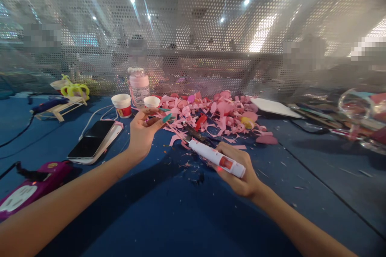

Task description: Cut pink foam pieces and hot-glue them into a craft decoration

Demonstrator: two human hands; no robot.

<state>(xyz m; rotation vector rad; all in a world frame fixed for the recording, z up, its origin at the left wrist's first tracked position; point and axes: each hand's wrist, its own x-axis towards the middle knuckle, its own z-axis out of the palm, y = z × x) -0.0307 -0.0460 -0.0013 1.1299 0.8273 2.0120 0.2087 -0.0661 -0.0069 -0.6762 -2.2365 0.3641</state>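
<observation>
My left hand point(144, 130) is raised left of the middle, with thumb and fingers brought together in a pinch. Teal shows at its fingertips, and whatever lies between them is too small to make out. My right hand point(241, 168) is wrapped round a white pen-shaped tool point(208, 152) with a red window near its back end. The tool's thin front end points up and left, toward the left fingertips. Just beyond both hands spreads a heap of pink paper scraps point(223, 108), strips and rounds mixed with red bits. Dark tools lie partly hidden at its near edge.
At left are a phone point(92, 139), a paper cup point(122, 106), a pink-topped bottle point(139, 86) and a purple power strip point(33, 188). A corded blue tool point(50, 105) rests on a wooden rack point(64, 108). A white pad point(274, 107) lies right, before a perforated metal screen point(205, 40).
</observation>
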